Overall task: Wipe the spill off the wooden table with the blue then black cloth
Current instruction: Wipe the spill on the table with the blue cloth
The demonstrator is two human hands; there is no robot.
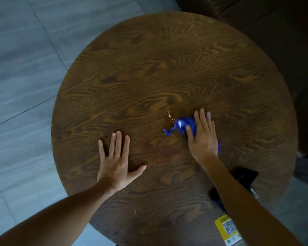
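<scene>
A round wooden table fills the view. My right hand presses flat on a crumpled blue cloth right of the table's centre. A small glistening wet spill shows just left of the cloth's far edge. My left hand lies flat on the bare wood with its fingers spread, holding nothing. A black cloth lies near the table's near right edge, partly hidden under my right forearm.
A yellow sticker with a QR code sits at the table's near right edge. Grey floor tiles lie to the left. Dark furniture stands behind the table at the upper right.
</scene>
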